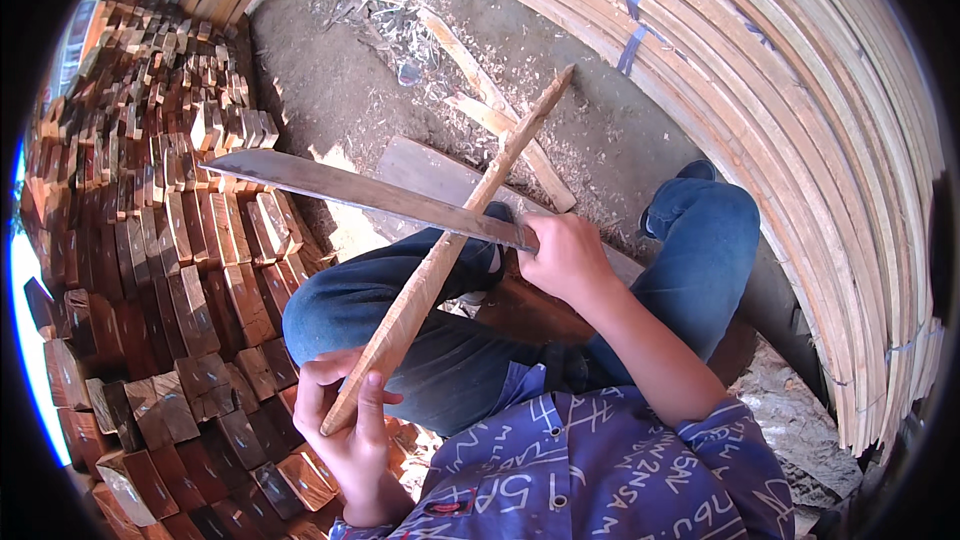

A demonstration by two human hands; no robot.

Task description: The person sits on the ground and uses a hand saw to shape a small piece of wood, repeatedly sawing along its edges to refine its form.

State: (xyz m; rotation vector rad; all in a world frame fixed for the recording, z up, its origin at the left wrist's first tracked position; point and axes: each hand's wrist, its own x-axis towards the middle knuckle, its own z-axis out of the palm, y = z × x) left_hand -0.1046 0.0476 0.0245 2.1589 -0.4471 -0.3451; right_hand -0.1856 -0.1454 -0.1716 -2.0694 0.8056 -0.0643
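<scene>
My left hand point(345, 420) grips the near end of a long, roughly hewn wooden stick point(410, 305), thumb on one side and fingers on the other. The stick slants away up to the right, over my bent leg, and narrows to a rough point at its far end. My right hand point(566, 255) is closed round the handle end of a machete point(370, 192); the handle itself is mostly hidden in my fist. Its long, broad blade reaches to the left and crosses over the middle of the stick. Whether blade and stick touch, I cannot tell.
Stacked short wood blocks point(190, 310) fill the left side. Long boards point(800, 140) tied with blue strips point(635, 15) curve along the right. Loose wood pieces point(480, 80) and shavings lie on the dirt floor ahead, near a flat plank point(425, 168).
</scene>
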